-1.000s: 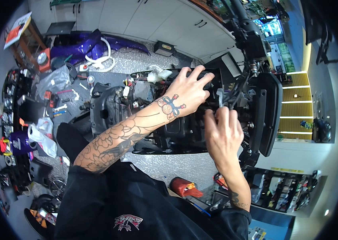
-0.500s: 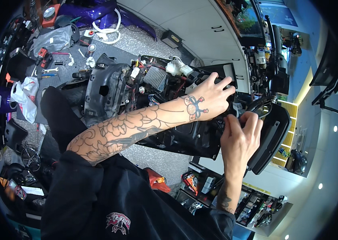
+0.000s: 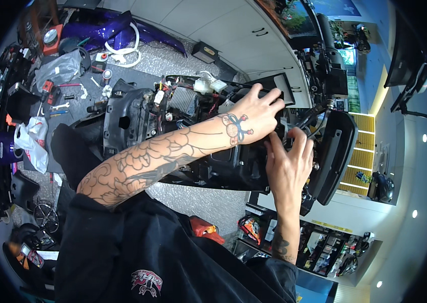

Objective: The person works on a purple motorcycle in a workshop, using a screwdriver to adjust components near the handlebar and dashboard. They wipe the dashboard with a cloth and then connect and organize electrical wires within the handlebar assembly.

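The stripped scooter body (image 3: pixel 126 108) lies crosswise in front of me, with a finned silver component (image 3: pixel 183 98), white connectors and exposed wiring. My left hand (image 3: pixel 256 113) reaches across it, fingers bent and spread over a black part near the steering column (image 3: pixel 314 113). My right hand (image 3: pixel 287 166) is just below and to the right, beside a black front panel (image 3: pixel 336 156), fingers curled into the body. What its fingertips hold is hidden.
Purple body panels (image 3: pixel 87 35), a white hose (image 3: pixel 135 45), a drill (image 3: pixel 49 91), wrenches and plastic bags (image 3: pixel 39 146) lie on the floor at left. White cabinets (image 3: pixel 233 22) line the back. An orange object (image 3: pixel 204 227) and shelving (image 3: pixel 324 252) are nearer me.
The view has shifted. My right hand's fingers have bent further in beside my left hand, and the grey metal piece seen above them one second ago is now mostly hidden.
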A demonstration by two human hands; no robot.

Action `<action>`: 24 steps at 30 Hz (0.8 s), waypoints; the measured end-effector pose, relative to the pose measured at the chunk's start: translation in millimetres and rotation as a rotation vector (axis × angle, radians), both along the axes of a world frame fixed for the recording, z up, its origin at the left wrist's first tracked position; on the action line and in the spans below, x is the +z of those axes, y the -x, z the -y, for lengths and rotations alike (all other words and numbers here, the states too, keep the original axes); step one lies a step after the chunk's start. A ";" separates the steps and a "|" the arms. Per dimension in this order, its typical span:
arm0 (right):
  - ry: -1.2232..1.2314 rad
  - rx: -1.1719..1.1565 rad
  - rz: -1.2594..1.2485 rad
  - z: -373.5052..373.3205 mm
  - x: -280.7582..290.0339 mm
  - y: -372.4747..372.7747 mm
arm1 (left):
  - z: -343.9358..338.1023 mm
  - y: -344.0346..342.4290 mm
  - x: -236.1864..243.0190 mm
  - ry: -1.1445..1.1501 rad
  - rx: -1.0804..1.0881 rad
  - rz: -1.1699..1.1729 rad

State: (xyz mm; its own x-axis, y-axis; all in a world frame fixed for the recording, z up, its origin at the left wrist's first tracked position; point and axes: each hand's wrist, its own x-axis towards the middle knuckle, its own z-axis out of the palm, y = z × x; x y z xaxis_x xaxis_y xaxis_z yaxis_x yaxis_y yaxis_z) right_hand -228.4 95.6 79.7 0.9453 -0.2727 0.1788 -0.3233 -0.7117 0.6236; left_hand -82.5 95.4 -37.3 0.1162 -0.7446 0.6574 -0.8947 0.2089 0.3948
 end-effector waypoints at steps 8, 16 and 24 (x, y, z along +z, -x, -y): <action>-0.148 0.087 0.160 -2.1 7.0 26.9 | 0.5 -14.0 21.2 -0.165 -0.063 0.027; -0.080 0.050 -0.043 5.8 13.1 26.5 | -0.8 -10.8 18.3 -0.147 -0.086 0.042; -0.091 0.194 -0.001 13.0 18.4 17.1 | 9.4 -2.5 28.3 -0.275 -0.014 0.159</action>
